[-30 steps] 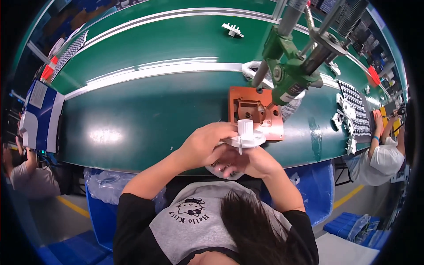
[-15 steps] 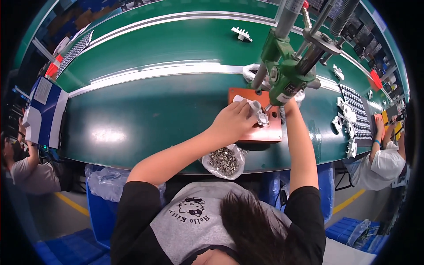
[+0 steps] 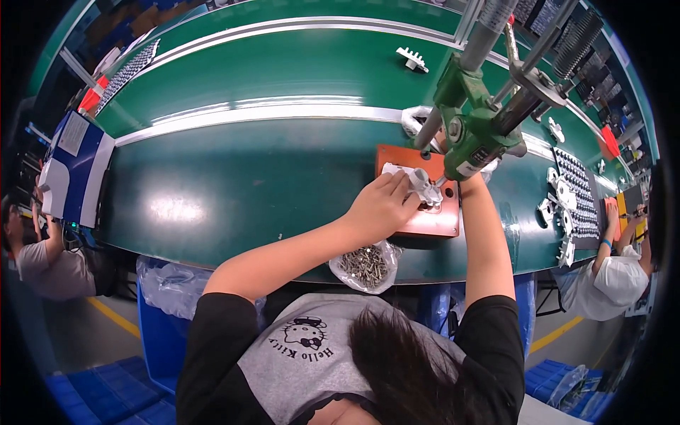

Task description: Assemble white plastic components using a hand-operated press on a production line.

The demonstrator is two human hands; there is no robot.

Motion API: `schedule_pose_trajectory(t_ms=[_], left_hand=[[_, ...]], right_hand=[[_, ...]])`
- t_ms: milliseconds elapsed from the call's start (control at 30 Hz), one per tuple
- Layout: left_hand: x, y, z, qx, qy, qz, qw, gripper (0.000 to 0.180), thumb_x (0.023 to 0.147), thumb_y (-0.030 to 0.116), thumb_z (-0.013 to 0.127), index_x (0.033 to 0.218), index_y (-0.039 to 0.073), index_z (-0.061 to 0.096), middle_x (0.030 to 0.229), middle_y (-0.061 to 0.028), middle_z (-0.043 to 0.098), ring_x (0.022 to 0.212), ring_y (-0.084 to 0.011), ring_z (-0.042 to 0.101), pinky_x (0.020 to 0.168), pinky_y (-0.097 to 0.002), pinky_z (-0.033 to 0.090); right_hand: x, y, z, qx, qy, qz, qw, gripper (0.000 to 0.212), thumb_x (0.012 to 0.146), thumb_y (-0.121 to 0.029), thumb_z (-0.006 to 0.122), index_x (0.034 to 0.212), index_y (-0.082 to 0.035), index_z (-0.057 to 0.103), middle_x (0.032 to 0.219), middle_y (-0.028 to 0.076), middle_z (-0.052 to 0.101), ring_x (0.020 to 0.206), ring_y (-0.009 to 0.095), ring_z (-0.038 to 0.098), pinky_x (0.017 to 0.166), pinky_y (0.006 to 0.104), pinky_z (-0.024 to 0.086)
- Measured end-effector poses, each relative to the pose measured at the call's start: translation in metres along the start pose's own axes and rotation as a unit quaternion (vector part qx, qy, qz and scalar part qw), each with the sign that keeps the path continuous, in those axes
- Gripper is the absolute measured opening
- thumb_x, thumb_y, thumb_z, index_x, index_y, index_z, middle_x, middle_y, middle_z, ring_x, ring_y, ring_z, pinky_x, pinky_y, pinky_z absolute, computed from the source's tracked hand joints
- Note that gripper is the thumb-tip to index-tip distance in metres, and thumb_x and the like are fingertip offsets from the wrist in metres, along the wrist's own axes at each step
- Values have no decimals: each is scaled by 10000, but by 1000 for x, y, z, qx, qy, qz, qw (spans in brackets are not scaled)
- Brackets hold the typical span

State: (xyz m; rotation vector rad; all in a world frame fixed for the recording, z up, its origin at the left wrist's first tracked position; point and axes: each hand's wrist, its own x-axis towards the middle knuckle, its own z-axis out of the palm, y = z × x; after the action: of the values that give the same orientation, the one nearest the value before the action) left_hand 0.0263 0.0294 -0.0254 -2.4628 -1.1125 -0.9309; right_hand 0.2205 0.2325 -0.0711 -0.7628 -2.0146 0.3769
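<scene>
My left hand (image 3: 386,205) is closed round a white plastic part (image 3: 419,180). The part has a round collar and sits at the orange block (image 3: 433,226); whether it rests fully on it I cannot tell. Directly above the block stands a green press (image 3: 471,138), its tip close to the part's right end. My right hand (image 3: 473,185) reaches up behind the press head, which hides its fingers and anything they touch. Below my left forearm, at the bench's near edge, lies a clear bag of small metal pins or screws (image 3: 365,267).
At right, a tray of dark round pieces (image 3: 577,191) lies beside several white parts (image 3: 564,195). Another white part (image 3: 412,59) rests on the far green surface. A blue-and-white machine (image 3: 71,170) stands at left. Co-workers (image 3: 615,265) sit at both sides.
The whole view has shifted slightly, so the bench and press appear farther right. My left hand stays on the white part, and my right hand remains behind the press.
</scene>
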Motion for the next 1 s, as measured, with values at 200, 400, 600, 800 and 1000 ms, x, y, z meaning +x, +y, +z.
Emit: schedule_pose_trajectory(t_ms=[200,400,600,800,1000], left_hand=[[6,7,3,-16,-30,-6,999,188,689,116,580,839,7,556,956,-227,613,983,-321,600,858,-393,457],[-7,-5,6,-87,-44,-5,995,210,731,149,614,890,16,580,1084,-226,589,1071,-341,561,932,-415,439],[-11,5,13,-98,-42,-30,994,284,740,230,660,890,3,576,1090,-262,578,1078,-374,546,962,-437,410],[-12,13,21,-104,-15,-50,993,317,721,234,671,871,-19,550,1074,-287,578,1089,-396,535,998,-456,365],[-20,7,19,-114,11,-80,990,328,730,248,667,872,-24,552,1084,-282,576,1098,-392,532,1001,-445,364]], right_hand=[[-7,36,12,478,1,90,874,229,942,-276,490,1012,-61,530,898,54,569,756,137,557,615,247,462],[0,2,-2,18,-30,15,999,248,941,-282,493,1037,-58,534,858,44,573,730,114,563,600,235,464],[-3,42,13,-511,-128,-31,849,228,940,-254,494,1072,-72,532,990,42,548,902,141,536,767,280,452],[3,54,14,8,-111,127,986,182,784,-63,635,961,-41,596,909,104,594,853,237,579,797,320,454],[14,-44,-7,-400,-142,-56,904,207,853,-162,562,1014,-32,558,904,66,575,846,190,555,762,314,453]])
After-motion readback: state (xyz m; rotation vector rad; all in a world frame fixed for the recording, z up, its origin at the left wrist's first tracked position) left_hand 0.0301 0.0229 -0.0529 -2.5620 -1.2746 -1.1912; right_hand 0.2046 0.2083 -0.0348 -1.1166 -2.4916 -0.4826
